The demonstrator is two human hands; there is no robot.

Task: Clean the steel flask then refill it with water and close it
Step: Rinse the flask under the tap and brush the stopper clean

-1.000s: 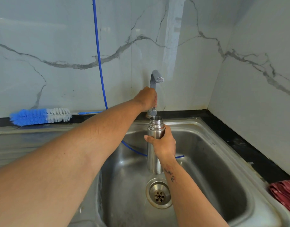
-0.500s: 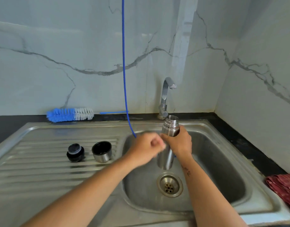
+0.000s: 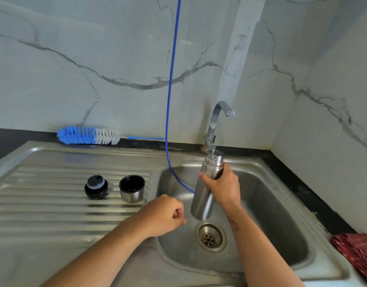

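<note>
My right hand (image 3: 224, 187) grips the open steel flask (image 3: 203, 199) around its upper part and holds it slightly tilted over the sink basin (image 3: 271, 214), its mouth just below the tap (image 3: 218, 121). No water shows at the spout. My left hand (image 3: 164, 216) hovers over the basin's left edge with fingers curled, holding nothing. On the ribbed drainboard (image 3: 43, 204) stand the black stopper (image 3: 96, 187) and the steel cup lid (image 3: 132, 188), mouth up.
A blue and white bottle brush (image 3: 88, 135) lies along the wall behind the drainboard. A blue hose (image 3: 171, 83) hangs down the wall into the basin. The drain (image 3: 210, 237) sits below the flask. A red cloth (image 3: 356, 251) lies at the right counter edge.
My left hand left the tap handle and dropped back toward me, down past the flask to the basin's left edge. The view pulled back, showing the drainboard. The flask tilted slightly.
</note>
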